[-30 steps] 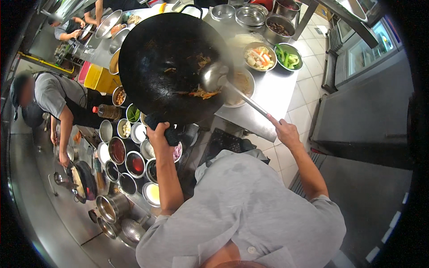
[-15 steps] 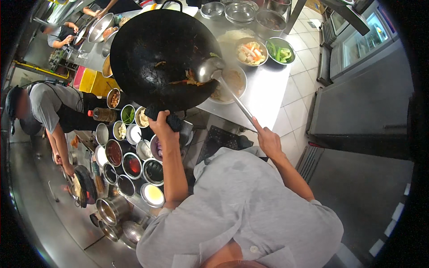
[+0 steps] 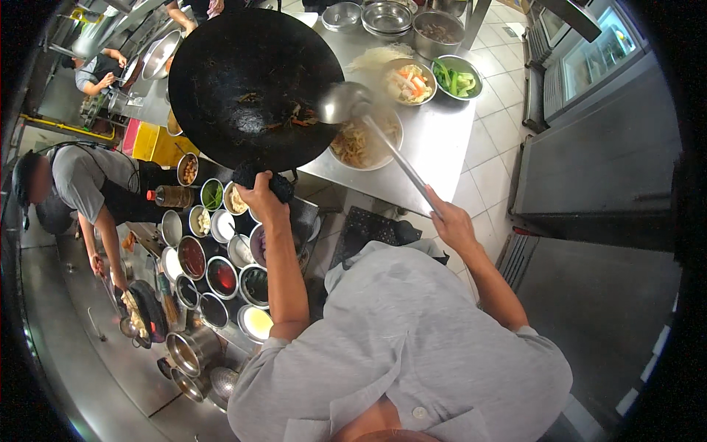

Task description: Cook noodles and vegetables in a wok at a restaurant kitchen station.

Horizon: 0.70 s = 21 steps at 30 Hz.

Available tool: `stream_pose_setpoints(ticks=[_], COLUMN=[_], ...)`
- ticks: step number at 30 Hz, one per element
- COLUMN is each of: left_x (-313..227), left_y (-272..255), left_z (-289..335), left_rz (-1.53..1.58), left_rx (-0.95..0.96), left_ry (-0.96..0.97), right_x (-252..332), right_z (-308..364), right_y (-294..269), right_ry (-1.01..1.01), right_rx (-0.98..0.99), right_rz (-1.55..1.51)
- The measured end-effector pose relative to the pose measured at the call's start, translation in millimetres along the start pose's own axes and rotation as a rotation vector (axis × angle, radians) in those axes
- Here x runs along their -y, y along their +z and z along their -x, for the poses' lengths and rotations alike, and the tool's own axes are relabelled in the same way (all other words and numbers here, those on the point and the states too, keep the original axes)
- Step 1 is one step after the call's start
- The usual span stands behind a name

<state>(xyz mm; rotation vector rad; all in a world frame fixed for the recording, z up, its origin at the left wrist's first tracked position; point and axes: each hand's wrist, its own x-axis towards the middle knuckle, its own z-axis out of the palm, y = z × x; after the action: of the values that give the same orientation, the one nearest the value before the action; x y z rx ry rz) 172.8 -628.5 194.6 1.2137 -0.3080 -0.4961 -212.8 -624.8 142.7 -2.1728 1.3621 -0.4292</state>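
A large black wok [image 3: 228,81] is tilted over the steel table, a few scraps of food clinging to its inside. My left hand [image 3: 264,200] grips the wok's near handle through a black cloth [image 3: 278,186]. In my right hand [image 3: 452,223] is the long handle of a steel ladle [image 3: 346,103], its bowl close to the wok's right rim. Below the ladle stands a white bowl [image 3: 395,151] holding cooked, noodle-like food [image 3: 353,146]; steam or blur veils part of it.
On the table [image 3: 434,166] are a bowl of cut vegetables [image 3: 409,82], a bowl of greens [image 3: 455,77] and steel bowls [image 3: 387,18]. Several sauce and ingredient containers [image 3: 222,275] crowd the left. A co-worker [image 3: 92,177] handles another wok at far left. Refrigerators [image 3: 596,169] line the right.
The wok has shifted slightly left and up, uncovering more of the white bowl. The ladle has lifted away from the wok's inside toward its rim. More food shows in the bowl.
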Motion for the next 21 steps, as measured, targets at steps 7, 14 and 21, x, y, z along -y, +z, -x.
stream_pose_setpoints(ticks=[7, 14, 21], left_x=[-8.4, -16.7, -24.8], left_y=[9.4, -4.9, 1.0], left_z=[16.0, 8.9, 19.8], left_rz=[0.103, 0.127, 0.068], left_rx=[0.021, 0.062, 0.025], left_ry=[-0.068, -0.063, -0.036], right_x=[75.4, 19.2, -13.1], right_z=[-94.9, -46.9, -12.4], right_y=[31.0, 21.2, -0.5], right_ry=[-0.116, -0.083, -0.128], right_rx=[0.027, 0.103, -0.027], right_rz=[-0.251, 0.076, 0.053])
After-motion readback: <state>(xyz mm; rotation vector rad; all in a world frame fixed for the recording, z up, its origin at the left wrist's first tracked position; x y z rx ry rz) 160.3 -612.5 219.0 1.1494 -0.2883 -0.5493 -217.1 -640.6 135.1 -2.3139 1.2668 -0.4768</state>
